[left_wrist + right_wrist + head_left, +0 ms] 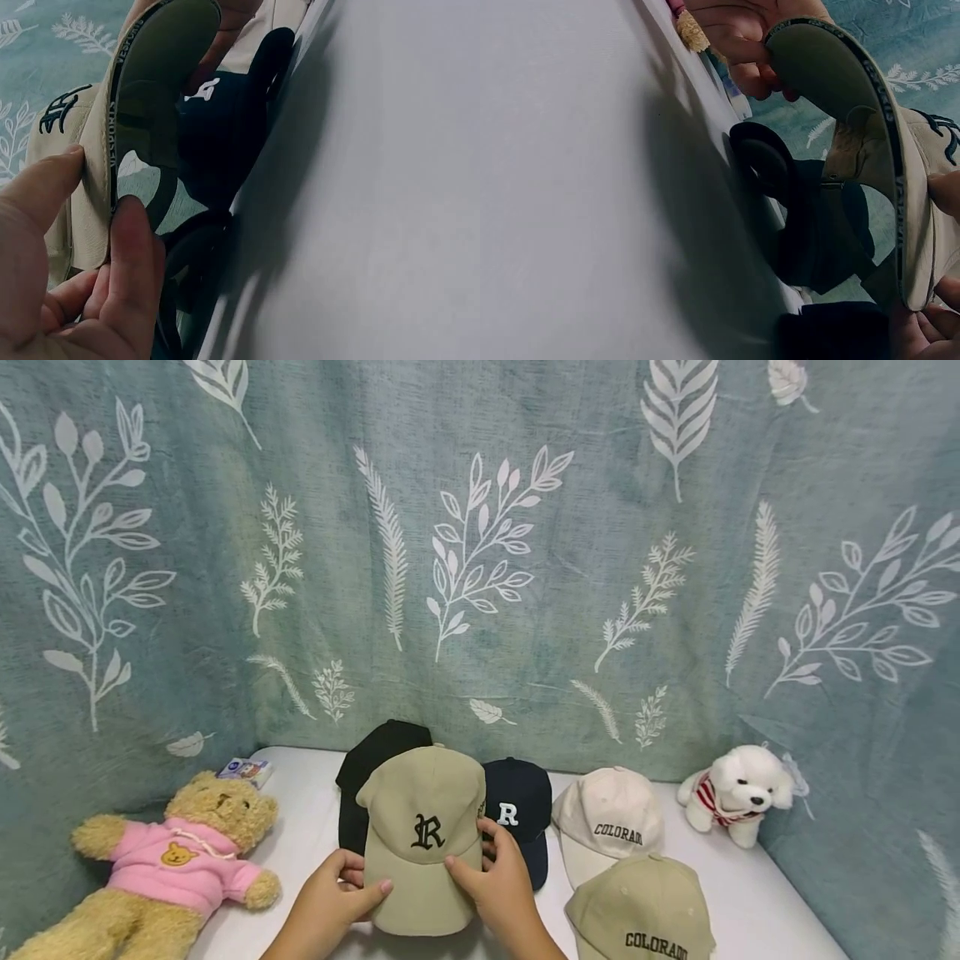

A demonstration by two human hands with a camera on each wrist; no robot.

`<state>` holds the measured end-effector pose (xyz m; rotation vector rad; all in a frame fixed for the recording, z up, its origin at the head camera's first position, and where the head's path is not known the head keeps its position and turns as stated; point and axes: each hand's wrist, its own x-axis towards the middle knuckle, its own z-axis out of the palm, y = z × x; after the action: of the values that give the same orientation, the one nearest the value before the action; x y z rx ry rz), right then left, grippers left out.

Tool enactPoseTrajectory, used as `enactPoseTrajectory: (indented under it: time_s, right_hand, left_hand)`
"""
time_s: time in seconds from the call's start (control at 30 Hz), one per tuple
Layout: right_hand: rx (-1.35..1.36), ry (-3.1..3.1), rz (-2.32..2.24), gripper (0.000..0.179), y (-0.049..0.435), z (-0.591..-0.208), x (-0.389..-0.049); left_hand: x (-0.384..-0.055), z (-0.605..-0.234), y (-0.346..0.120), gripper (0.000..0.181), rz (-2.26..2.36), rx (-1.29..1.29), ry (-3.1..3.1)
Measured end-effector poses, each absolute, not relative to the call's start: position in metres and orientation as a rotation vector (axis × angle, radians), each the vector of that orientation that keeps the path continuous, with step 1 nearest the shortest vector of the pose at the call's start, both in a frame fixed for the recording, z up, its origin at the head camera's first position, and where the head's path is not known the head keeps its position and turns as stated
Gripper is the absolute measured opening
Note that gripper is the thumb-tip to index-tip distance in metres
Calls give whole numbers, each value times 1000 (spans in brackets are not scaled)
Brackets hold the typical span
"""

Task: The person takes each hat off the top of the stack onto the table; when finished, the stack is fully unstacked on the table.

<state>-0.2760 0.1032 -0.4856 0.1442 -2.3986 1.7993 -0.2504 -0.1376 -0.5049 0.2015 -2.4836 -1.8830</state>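
Note:
A khaki baseball cap [427,785] with a dark gothic R is held up by both hands, its front facing the head camera. My left hand [333,893] pinches the left edge of the brim, thumb on top and fingers beneath. On the right edge, my right hand [506,881] grips the brim the same way. In the left wrist view the brim [94,195] stands above the white table, showing its dark lettered edge tape. The cap's hollow underside and back strap [847,154] show in the right wrist view. Behind it are a black cap [367,768] and a navy cap [517,785] with a white R.
To the right lie a cream cap [615,802] and an olive-khaki cap [645,902], both lettered COLORADO. A white plush dog [742,785] sits at the right edge of the white table [750,902]. At left are a teddy bear [165,868] and a small packet [246,771].

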Motion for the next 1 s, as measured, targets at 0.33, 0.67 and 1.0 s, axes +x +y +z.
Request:
enactPoseTrajectory:
  time_s: [0.33,0.67,1.0]
  right_hand:
    - [184,-2403,1756,83,121,-480,-269]
    - [176,-2389,1718,74,145,-485,-263]
    - [155,-2390,1720,77,173,-480,-249]
  left_hand:
    - [-245,-506,-132,76,-1972,126,-2492]
    - [-245,-507,-128,93,-2110,-127,-2489]
    - [-241,-508,-118,89,-2389,-439,-2348]
